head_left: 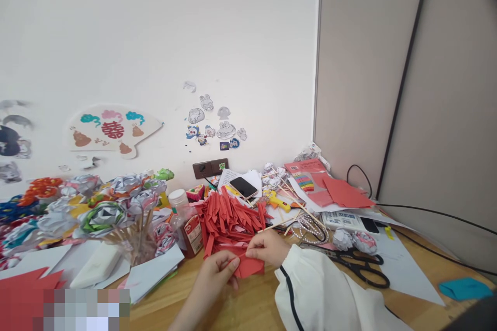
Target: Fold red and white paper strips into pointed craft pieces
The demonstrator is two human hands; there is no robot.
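Between my two hands is a piece of red paper [250, 268], held low over the wooden table. My left hand [218, 271] pinches its left side between thumb and fingers. At its upper right edge, my right hand [268, 247] is closed on the same paper. Just behind them rises a heap of folded red paper strips [229, 217], partly covered by my hands. Left of the heap stands a bottle with a red label [192, 235]. Black-handled scissors [363, 266] lie to the right of my right sleeve.
Crumpled paper flowers [103, 217] crowd the left side, beside wooden sticks [137, 240] in a clear cup. Behind the heap are a phone [244, 186] and a yellow glue gun [277, 200]. Red sheets [345, 191] lie at the back right, near black cables [438, 209].
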